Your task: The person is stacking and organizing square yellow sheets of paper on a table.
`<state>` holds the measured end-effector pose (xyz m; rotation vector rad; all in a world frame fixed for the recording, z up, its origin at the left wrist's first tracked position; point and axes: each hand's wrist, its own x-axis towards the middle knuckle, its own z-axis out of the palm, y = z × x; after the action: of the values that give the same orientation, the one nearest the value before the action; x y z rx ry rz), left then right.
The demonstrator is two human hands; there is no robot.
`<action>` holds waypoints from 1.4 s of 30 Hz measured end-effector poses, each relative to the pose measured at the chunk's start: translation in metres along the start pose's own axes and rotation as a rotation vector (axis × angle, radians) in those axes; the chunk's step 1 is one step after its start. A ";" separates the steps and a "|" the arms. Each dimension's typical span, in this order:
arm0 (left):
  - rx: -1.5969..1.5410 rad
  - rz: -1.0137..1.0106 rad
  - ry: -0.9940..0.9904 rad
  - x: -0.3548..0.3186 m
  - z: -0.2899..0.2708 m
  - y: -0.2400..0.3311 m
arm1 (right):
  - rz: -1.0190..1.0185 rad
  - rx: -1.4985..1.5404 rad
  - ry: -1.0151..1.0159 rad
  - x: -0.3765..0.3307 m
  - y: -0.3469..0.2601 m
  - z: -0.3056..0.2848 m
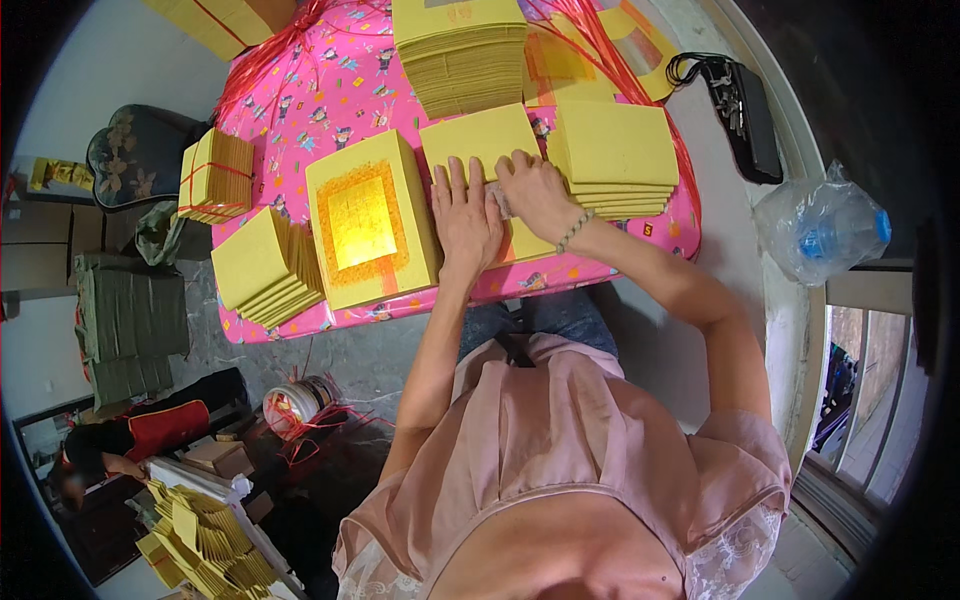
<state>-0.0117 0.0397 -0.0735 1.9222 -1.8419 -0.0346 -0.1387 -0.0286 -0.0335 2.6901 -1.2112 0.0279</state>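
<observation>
My left hand (467, 218) lies flat with its fingers stretched out on a stack of yellow paper (482, 137) at the table's near edge. Beside it, my right hand (538, 198) is closed and presses down on the same stack. A small pale patch shows between the two hands, but what my right fingers hold is hidden. Just left of my hands is a thick yellow paper stack (330, 275) with a shiny gold square (364, 224) on its top sheet. To the right lies a fanned yellow pile (615, 145).
A pink patterned cloth (300, 105) covers the table. Behind my hands stands a tall yellow stack (460, 75); red plastic strips (600, 50) lie near it. Bundles sit at left. A black phone pouch (745, 120) and bagged bottle (825, 230) are right. Another person (160, 425) is lower left.
</observation>
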 end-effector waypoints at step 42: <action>-1.461 -0.382 -0.182 0.074 -0.063 0.101 | 0.532 1.024 0.402 -0.093 0.165 -0.027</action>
<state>-0.0784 -0.0094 0.0401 1.0909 -0.8809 -1.2936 -0.3214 -0.0619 0.0117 2.6563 -2.0882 1.5464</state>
